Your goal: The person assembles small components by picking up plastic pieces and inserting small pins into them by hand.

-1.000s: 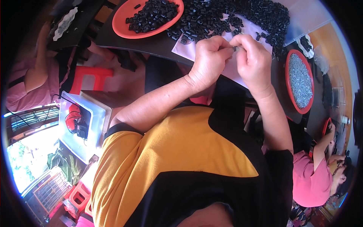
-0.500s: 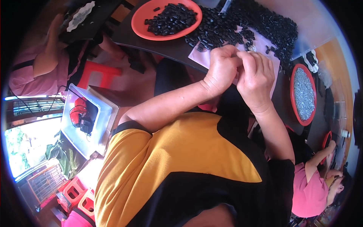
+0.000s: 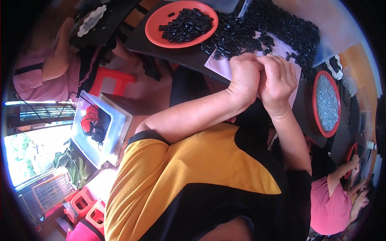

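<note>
My left hand (image 3: 244, 76) and my right hand (image 3: 278, 80) are pressed together over the near edge of a pale pink sheet (image 3: 219, 66). Both are closed, knuckles up and fingertips curled inward. Whatever is pinched between them is hidden behind the fingers. Just beyond them spreads a heap of small black cylindrical pieces (image 3: 277, 28), some lying loose on the sheet. To the left, a round red-orange tray (image 3: 152, 30) holds more of the black pieces. Right of my right hand, a red bowl (image 3: 315, 105) is filled with small silvery metal pieces, which look like screws.
A clear plastic sheet or bin wall (image 3: 339, 34) rises behind the heap. At lower left stands a translucent tub (image 3: 78, 132) with a red-and-black object inside. Beside a red stool (image 3: 108, 78) sits a person in pink (image 3: 44, 76); another person (image 3: 329, 205) works at right.
The whole scene sits slightly lower and further right in the picture. My left wrist has bent and that hand turned, with both hands staying together.
</note>
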`<state>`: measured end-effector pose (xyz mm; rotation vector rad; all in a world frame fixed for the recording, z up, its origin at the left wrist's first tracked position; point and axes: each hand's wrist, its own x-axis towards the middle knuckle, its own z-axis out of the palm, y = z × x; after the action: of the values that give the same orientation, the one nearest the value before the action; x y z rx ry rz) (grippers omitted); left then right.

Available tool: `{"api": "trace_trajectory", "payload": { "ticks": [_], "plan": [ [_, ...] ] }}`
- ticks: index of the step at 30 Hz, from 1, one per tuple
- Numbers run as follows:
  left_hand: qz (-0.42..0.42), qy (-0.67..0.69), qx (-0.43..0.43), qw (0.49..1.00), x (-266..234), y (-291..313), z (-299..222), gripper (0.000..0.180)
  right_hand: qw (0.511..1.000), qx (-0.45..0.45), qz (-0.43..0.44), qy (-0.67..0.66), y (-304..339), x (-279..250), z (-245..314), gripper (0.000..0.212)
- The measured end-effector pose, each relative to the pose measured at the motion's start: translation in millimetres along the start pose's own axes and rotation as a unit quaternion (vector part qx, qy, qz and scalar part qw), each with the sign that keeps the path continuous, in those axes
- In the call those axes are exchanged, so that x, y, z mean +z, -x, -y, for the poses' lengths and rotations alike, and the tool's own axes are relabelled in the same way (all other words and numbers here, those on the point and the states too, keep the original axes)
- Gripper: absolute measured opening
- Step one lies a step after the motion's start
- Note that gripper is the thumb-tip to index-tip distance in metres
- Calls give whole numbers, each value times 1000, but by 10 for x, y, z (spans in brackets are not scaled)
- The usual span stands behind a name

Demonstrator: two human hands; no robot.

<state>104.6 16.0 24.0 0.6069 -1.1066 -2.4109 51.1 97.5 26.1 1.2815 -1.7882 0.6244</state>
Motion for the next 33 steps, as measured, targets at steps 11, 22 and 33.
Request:
{"api": "trace_trajectory", "payload": {
  "ticks": [11, 22, 33],
  "plan": [
    [-26, -357, 280, 891, -881, -682, -973, 10, 964, 235, 123, 15, 211, -294, -898, 17],
    [140, -550, 509, 647, -433, -603, -424, 7, 961, 238, 143, 19, 279, -221, -1109, 19],
    [272, -664, 536, 444, 203, -883, 230, 9, 894, 390, 101, -194, 405, -246, -1123, 12]
  ]
}}
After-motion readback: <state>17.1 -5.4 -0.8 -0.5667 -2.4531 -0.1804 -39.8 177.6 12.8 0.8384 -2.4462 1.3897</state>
